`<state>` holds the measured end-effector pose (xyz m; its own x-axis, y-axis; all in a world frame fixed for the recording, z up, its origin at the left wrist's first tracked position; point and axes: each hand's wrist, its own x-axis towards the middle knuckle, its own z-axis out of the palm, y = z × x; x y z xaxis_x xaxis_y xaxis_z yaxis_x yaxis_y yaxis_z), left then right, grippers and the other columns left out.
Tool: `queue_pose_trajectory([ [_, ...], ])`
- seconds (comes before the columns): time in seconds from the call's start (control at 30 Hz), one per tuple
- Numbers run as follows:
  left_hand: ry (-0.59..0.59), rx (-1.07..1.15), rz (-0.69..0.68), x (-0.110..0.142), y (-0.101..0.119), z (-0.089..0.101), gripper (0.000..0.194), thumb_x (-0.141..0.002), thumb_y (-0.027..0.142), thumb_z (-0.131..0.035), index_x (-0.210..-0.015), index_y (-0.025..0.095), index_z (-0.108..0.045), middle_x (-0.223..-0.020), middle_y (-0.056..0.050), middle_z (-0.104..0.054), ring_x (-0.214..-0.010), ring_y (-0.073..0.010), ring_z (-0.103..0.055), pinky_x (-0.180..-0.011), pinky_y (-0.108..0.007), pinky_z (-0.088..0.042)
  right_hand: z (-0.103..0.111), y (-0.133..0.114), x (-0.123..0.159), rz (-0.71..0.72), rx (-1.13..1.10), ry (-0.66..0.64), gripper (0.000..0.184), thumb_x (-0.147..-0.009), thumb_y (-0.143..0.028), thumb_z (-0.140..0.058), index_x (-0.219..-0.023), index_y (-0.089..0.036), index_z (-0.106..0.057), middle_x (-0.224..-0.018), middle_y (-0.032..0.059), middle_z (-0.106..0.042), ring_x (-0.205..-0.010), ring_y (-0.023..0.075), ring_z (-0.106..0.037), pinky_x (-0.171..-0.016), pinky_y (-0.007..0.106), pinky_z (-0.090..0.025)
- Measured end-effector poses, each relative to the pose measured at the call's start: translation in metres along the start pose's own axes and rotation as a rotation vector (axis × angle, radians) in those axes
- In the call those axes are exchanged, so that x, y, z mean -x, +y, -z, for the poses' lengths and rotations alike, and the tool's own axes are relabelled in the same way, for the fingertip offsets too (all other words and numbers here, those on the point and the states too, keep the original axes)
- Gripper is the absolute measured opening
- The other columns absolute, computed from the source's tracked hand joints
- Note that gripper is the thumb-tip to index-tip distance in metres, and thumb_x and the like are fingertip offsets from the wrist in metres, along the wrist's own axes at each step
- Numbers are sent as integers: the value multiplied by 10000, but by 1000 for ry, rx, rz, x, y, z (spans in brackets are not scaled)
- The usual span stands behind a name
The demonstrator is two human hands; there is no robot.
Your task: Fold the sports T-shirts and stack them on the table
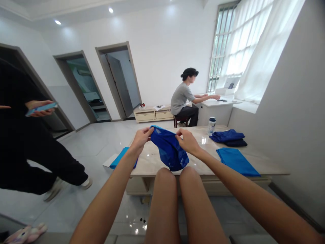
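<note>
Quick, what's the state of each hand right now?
Left hand: closed, pinching the blue cloth garment at its top edge.
Right hand: closed, pinching the same garment's other side.

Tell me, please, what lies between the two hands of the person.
In the head view, a blue fabric garment hangs between the left hand and the right hand, pinched at its upper edge by both.

This was a plain, white-walled room that read more like a small office or workroom than a home, though it could have been part of a flat. A person (183,98) sat at a white desk (215,107) under a tall barred window (223,47) with sheer curtains (254,47). Glossy floor tiles (101,139), recessed ceiling lights (58,22), two open doorways (119,81) and a low cream sideboard (152,114) surrounded a marble-topped table (152,159) with folded blue garments (236,162) on it.
</note>
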<state>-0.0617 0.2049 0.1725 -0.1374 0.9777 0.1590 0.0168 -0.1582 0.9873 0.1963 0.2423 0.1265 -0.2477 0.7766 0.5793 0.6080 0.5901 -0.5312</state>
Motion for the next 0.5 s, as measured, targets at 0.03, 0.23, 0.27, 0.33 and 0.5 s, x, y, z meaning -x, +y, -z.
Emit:
queue_pose_trajectory([
  [0.03, -4, -18, -16, 0, 6, 1, 706, -512, 743, -978, -876, 164, -804, -774, -36, -770, -679, -138, -643, -675, -260, -495, 13, -4, -4, -26, 25, 28, 60, -996, -211, -593, -962, -221, -642, -984, 96, -747, -950, 263, -682, -864, 352, -479],
  [0.23, -25, -217, -239, -4, 31, 6, 568, -695, 687, -893, -909, 166, -818, -842, -71, -805, -740, -199, -680, -696, -304, -507, 79, -21, -36, -19, 102, 88, 152, -1059, -225, -467, -1150, -217, -588, -893, 102, -739, -818, 303, -689, -740, 346, -445],
  [0.27, -1, -305, -285, -6, 33, 7, 506, -750, 644, -866, -919, 168, -823, -849, -75, -808, -749, -211, -688, -703, -312, -509, 86, -21, -40, 11, 120, 90, 165, -1055, -217, -468, -1160, -210, -596, -905, 110, -746, -836, 308, -697, -746, 347, -452],
  [0.33, 81, -529, -369, -8, 36, 10, 345, -850, 510, -809, -945, 180, -837, -853, -80, -812, -761, -233, -701, -716, -329, -506, 97, -20, -46, 58, 166, 84, 189, -1049, -209, -485, -1177, -193, -623, -935, 127, -765, -886, 318, -715, -776, 352, -473],
  [0.5, 183, -899, -534, -9, 23, 16, 197, -948, 269, -688, -1024, 241, -868, -1026, -93, -849, -902, -273, -746, -853, -368, -515, 108, -19, -53, 46, 288, -31, 238, -1047, -211, -538, -1120, -174, -762, -1072, 156, -817, -1027, 331, -746, -917, 378, -515],
])
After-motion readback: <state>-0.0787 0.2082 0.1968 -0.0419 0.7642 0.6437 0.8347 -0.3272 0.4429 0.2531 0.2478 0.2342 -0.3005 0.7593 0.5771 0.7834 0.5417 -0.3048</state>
